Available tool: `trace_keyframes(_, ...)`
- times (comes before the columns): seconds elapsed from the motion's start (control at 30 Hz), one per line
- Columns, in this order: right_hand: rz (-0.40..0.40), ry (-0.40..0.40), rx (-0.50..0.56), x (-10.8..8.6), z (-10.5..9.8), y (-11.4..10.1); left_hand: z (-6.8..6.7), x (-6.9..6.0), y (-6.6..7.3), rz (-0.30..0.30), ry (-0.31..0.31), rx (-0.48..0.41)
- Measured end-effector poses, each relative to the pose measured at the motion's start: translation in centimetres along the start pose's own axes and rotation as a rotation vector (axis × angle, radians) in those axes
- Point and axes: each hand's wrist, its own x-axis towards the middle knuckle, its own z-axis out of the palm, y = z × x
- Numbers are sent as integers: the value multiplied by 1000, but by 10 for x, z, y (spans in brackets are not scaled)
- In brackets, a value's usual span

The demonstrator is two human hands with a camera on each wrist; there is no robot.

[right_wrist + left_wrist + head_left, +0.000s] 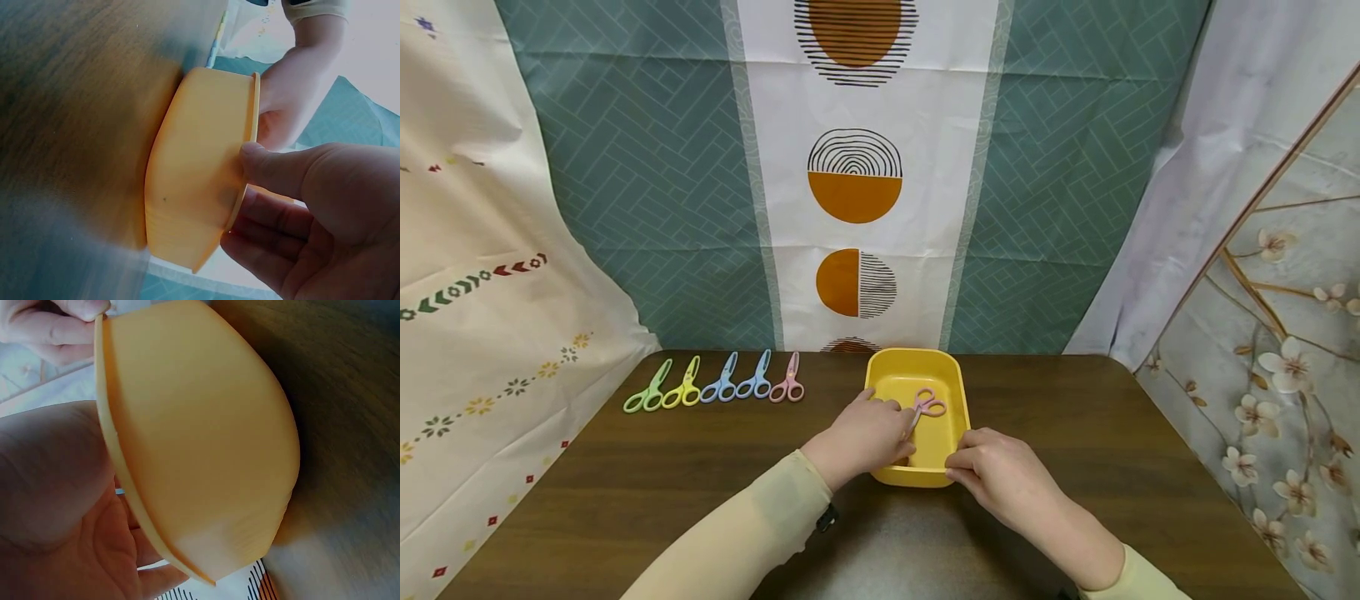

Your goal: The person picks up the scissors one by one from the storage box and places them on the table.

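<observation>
Oblong yellow plastic tray [913,477], head view: stands on the dark brown wood-grain worktop [1075,408].
Pink-handled plastic scissors [919,406], head view: inside the tray, blades toward its near end.
Row, head view: left of the tray, apart from it, lie green plastic scissors [652,388], yellow plastic scissors [686,387], periwinkle plastic scissors [724,381], light-blue plastic scissors [757,381] and a second pink pair [788,383].
Left hand [868,432], head view: over the tray's near left part, fingers by the blades; whether its grip closes on them I cannot tell.
Right hand [1000,469], head view: at the tray's near right corner.
Progress, head view: five pairs seem set out; the one in the tray seems left to do.
Tray rim, left wrist view: the left fingers pass behind it, mostly hidden.
Tray corner, right wrist view: the right grip pinches the rim, thumb on the outer wall.
</observation>
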Motion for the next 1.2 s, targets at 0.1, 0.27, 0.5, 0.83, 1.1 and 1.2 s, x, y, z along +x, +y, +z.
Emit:
trace_keyframes(0.1,3,-6,11,0,0,0,1,3,0,1,-17,18)
trace_keyframes(0.27,2,0,6,0,1,0,1,7,2,-16,-39,31)
trace_keyframes(0.5,-1,4,6,-1,1,0,-2,9,6,-25,-74,57)
trace_keyframes(0.83,0,9,-1,0,2,1,1,10,8,-17,-60,83)
trace_keyframes(1.1,-1,12,-4,0,2,1,0,10,7,43,-42,63)
trace_keyframes(1.2,0,8,-3,0,1,1,1,11,6,53,-53,59)
